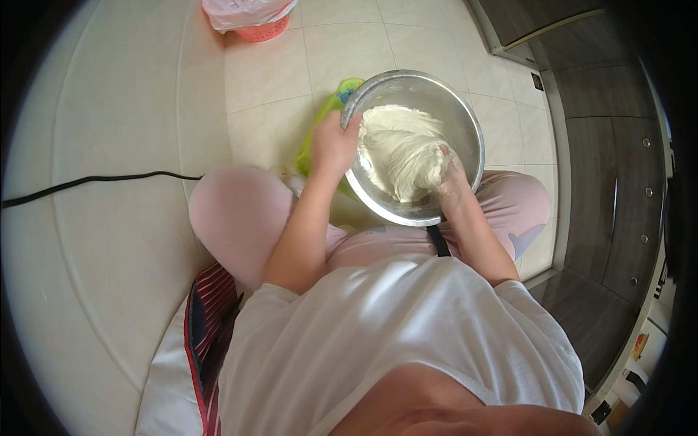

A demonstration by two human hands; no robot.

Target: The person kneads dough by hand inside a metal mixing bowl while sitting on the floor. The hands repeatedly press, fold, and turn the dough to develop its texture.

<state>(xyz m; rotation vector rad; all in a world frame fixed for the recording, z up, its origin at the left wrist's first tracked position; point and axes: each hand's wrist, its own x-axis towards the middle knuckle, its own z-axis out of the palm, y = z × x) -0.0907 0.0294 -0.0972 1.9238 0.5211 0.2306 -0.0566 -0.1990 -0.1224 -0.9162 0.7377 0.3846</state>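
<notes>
A large round metal bowl [461, 117] is in front of me, above a green plastic object [308, 150], perhaps a stool, that it partly hides. Pale, sticky dough [401, 147] lies in the bowl, with its surface in stretched folds. My left hand [335, 141] grips the bowl's rim at its left side, thumb over the edge. Inside the bowl, at the lower right, my right hand [452, 174] is closed on the near end of the dough. Dough sticks to this hand, and its fingertips are partly hidden by the mass.
A red perforated basket [264, 30] with a pinkish plastic liner stands on the tiled floor at the upper left. Dark wood-grain cabinets [589, 163] line the right side. A black cable [109, 179] runs across the pale wall at left. My bent knees flank the bowl.
</notes>
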